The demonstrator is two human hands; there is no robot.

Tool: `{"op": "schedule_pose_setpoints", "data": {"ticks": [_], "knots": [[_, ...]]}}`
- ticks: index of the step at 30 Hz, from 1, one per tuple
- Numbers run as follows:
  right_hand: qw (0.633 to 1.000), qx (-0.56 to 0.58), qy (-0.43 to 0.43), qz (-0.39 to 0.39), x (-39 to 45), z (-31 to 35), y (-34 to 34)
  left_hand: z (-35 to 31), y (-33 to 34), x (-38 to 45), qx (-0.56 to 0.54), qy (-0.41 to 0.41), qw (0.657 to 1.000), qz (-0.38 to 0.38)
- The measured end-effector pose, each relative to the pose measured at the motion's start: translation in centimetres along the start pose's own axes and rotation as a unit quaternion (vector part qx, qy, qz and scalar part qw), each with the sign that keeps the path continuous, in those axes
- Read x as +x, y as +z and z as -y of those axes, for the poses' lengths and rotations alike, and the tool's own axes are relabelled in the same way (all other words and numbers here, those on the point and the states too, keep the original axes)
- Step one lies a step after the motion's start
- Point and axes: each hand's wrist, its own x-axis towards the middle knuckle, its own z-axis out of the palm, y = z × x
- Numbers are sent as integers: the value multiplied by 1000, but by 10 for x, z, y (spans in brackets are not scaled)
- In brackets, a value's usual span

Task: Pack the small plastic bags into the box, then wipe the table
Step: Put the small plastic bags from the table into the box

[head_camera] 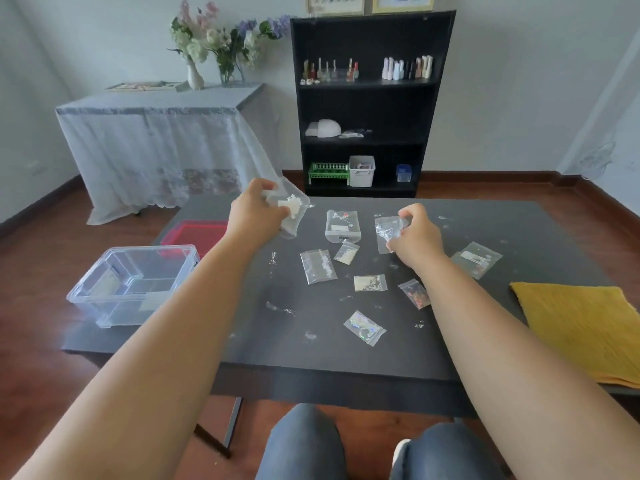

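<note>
While the left hand (pixel 254 216) pinches a clear plastic bag of white bits (pixel 290 207) and the right hand (pixel 417 233) grips another crinkled clear bag (pixel 389 232), packing seems barely begun: the transparent plastic box (pixel 133 284) at the dark tabletop's (pixel 311 355) left edge looks empty, seven bags lie mid-tabletop, and the yellow cloth (pixel 581 327) waits at the right edge.

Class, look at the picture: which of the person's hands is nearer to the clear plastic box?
Left. The left hand, holding a bag, is just beyond the clear plastic box, towards its right. The right hand is across the table, with several bags between.
</note>
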Motion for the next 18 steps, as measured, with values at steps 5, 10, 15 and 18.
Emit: {"op": "schedule_pose_setpoints", "data": {"ticks": [5,10,15,18], "knots": [[991,116,58,33,-12,5,-1,1,-51,-20,13,54,997,46],[969,231,59,58,-23,14,9,16,-109,-39,16,62,995,80],[951,302,16,55,-38,55,24,38,-173,-50,72,54,993,75],[939,334,-30,73,-52,90,36,53,-203,-58,137,52,989,33]]}}
